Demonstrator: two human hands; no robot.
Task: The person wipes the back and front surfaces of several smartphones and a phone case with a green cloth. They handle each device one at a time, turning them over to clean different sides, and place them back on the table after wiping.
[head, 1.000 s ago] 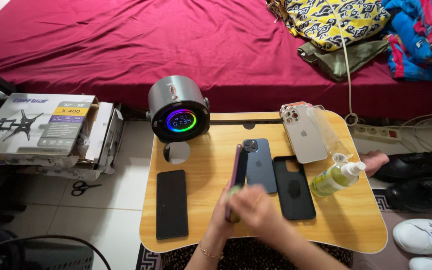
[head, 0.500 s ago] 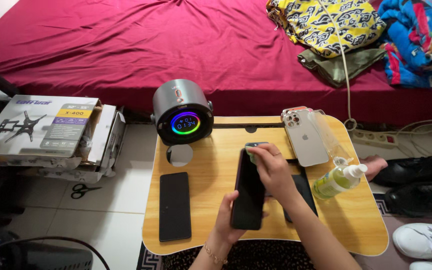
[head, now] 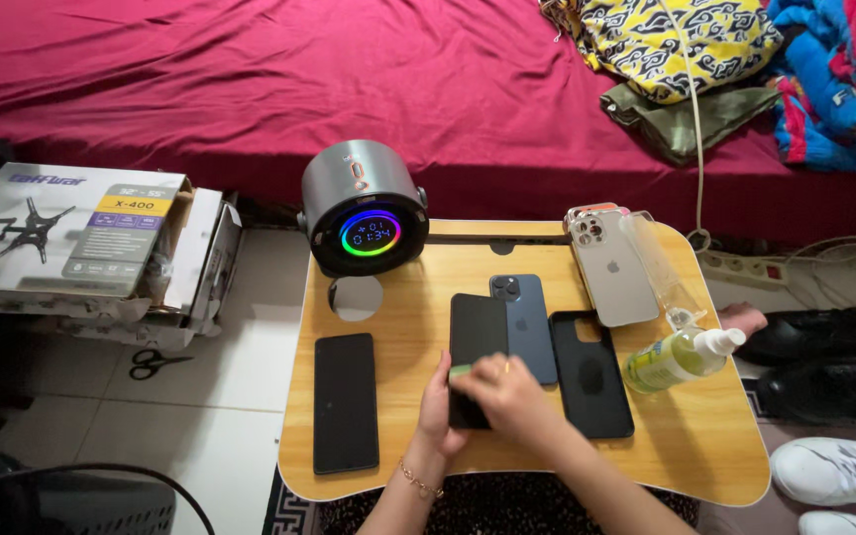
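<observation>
1. I am gripping the dark phone (head: 476,337) with my left hand (head: 435,408), fingers curled round its lower left edge, holding it screen-up and slightly raised over the wooden surface (head: 418,297).
2. I am pressing a small green cloth (head: 461,371) against the lower part of the screen with my right hand (head: 507,396); its fingers are closed down over the cloth, so only a corner of it is showing.
3. The phone is sitting between the black phone (head: 343,401) lying flat to my left and the blue phone (head: 524,322) lying face down just beside it on the right; it is partly overlapping the blue one from this view.
4. Further right the empty black case (head: 591,374) is lying open side up, with the silver phone (head: 611,277) above it and the green pump bottle (head: 671,359) on its side near the edge.
5. The round speaker (head: 366,206) with the glowing ring is standing at the back left corner.
6. As I judge it, I am in the wiping step, working the bottom of the glass.
7. The next move is calling for a steady left grip while the cloth travels up the screen, without knocking the blue phone.
</observation>
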